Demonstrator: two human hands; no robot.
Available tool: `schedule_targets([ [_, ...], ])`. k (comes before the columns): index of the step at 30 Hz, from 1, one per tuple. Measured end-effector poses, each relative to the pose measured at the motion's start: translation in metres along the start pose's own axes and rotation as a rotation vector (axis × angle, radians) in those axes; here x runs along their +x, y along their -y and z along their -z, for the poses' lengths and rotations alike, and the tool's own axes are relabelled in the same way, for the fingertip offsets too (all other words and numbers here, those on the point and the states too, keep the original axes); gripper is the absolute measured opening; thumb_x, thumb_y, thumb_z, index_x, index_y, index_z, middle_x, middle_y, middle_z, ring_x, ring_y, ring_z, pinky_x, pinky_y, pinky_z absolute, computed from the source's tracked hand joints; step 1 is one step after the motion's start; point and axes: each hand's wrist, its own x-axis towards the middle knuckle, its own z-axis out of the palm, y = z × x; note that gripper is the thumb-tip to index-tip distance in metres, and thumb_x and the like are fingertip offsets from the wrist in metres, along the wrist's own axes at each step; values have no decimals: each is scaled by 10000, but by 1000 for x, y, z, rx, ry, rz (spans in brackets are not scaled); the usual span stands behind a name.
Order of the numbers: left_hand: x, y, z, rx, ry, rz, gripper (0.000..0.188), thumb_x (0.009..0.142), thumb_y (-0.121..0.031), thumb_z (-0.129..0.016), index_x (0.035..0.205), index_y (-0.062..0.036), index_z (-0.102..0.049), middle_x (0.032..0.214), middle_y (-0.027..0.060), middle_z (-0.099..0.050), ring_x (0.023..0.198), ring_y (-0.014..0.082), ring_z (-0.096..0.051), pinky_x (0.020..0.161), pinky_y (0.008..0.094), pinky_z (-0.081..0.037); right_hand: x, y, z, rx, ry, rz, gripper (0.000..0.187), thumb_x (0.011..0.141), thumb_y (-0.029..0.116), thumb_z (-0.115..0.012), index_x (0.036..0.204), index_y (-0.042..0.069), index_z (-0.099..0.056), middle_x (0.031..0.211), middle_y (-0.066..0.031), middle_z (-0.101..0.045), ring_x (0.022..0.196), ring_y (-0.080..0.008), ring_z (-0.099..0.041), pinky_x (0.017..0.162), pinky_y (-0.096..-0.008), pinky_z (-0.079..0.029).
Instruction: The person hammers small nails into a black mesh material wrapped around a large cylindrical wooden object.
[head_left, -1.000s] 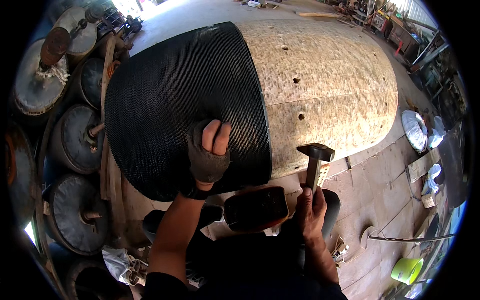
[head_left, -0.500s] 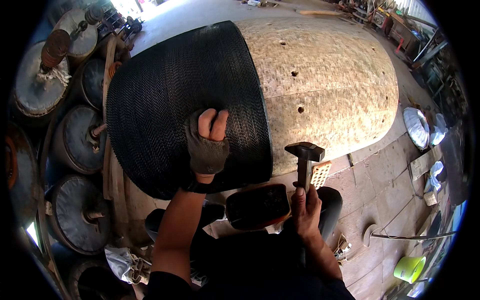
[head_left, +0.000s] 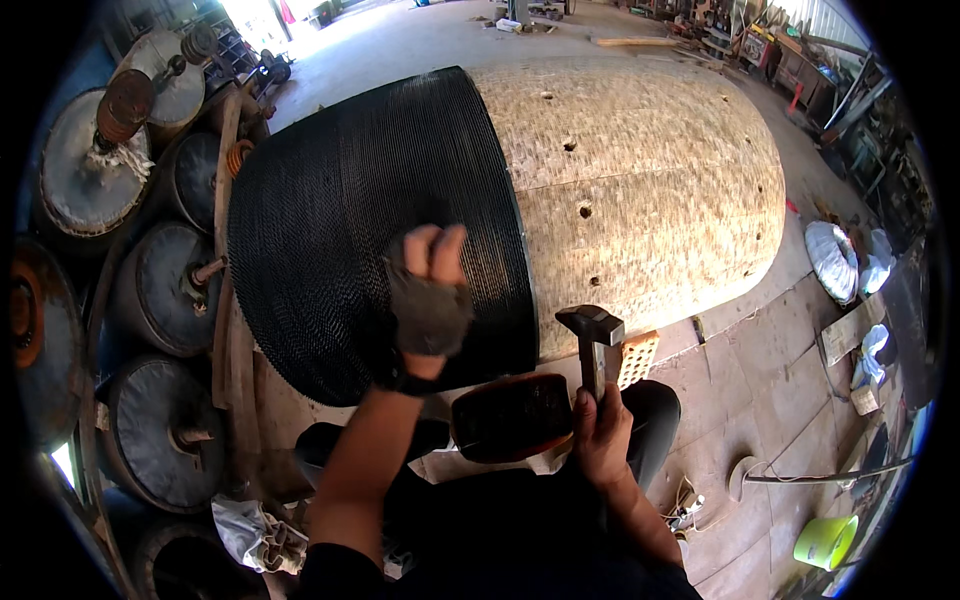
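Observation:
A large roller lies across in front of me. Its left part is a black covering [head_left: 330, 200] of dense, fine, toothed-looking rows; its right part is a pale wooden surface [head_left: 650, 170] with several dark holes. Over the black part is my left hand [head_left: 432, 295], in a dark glove that leaves fingertips bare. Its fingers are curled together, somewhat blurred, and whatever they pinch is hidden. My right hand [head_left: 603, 435] grips the handle of a hammer [head_left: 592, 345], held upright beside the roller's lower edge. Between my knees sits a dark box [head_left: 512, 378] with dark contents.
Several dark drums with shafts [head_left: 165, 430] stand along the left, next to wooden planks [head_left: 238, 370]. A perforated block [head_left: 638, 358] lies right of the hammer. At the right are a white wrapped coil [head_left: 832, 262], a metal rod on a round base [head_left: 830, 478] and a green bucket [head_left: 826, 541].
My left hand has moved slightly right over the black covering and is now more blurred. The hammer has shifted a little left and down. The whole view has tilted slightly.

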Motion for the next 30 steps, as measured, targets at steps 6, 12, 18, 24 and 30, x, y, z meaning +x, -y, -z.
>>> schedule_targets([
  [6, -40, -61, -25, -519, 80, 132, 488, 914, 28, -626, 1394, -28, -551, 1054, 145, -669, 918, 290, -656, 892, 435, -512, 14, -8, -13, 58, -10, -6, 175, 1058, 166, -547, 1010, -1, -535, 656, -115, -557, 561, -174, -516, 527, -354, -426],
  [12, -37, -61, -28, -442, 193, 139, 545, 911, 25, -632, 1438, -37, -510, 1021, 131, -664, 858, 265, -661, 904, 421, -508, 25, -11, -15, 4, 39, -61, 161, 1034, 117, -575, 1133, -5, -543, 729, -226, -609, 618, -417, -622, 558, -430, -477],
  [18, -34, -68, -39, -567, 295, 325, 645, 875, 47, -635, 1484, -17, -432, 867, 86, -602, 767, 206, -634, 772, 401, -522, 35, 1, -16, 33, 45, -26, 213, 1058, 165, -537, 1170, -16, -537, 718, -197, -602, 606, -375, -624, 563, -426, -479],
  [24, -30, -70, -54, -350, 109, 207, 789, 816, 26, -686, 1529, -15, -351, 845, 73, -578, 710, 186, -590, 680, 368, -506, 44, -9, -18, -127, 110, -46, 176, 1023, 126, -556, 1127, -14, -530, 768, -233, -616, 670, -451, -622, 588, -493, -473],
  [30, -31, -74, -54, -367, 161, 248, 855, 807, 11, -701, 1560, 14, -295, 849, 83, -580, 693, 199, -579, 656, 356, -499, 40, -9, -16, -152, 29, 43, 152, 980, 99, -580, 1067, -13, -526, 731, -255, -598, 686, -507, -589, 619, -543, -452],
])
